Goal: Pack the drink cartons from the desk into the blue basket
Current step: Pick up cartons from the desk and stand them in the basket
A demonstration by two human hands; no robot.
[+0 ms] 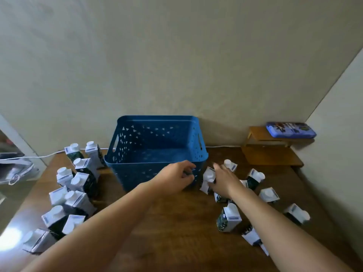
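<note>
A blue basket (157,138) with triangle cut-outs stands at the back middle of the wooden desk (176,222); I see nothing inside it. Several white and dark drink cartons with white caps stand left of it (78,199) and several more stand right of it (228,218). My left hand (176,178) hovers at the basket's front right wall, fingers curled and holding nothing. My right hand (223,180) grips a tilted carton (207,178) just right of the basket.
A small wooden shelf (263,138) at the back right carries a blue case (290,130). A white cable (39,156) runs along the wall behind the left cartons. Walls close the desk at the back and right.
</note>
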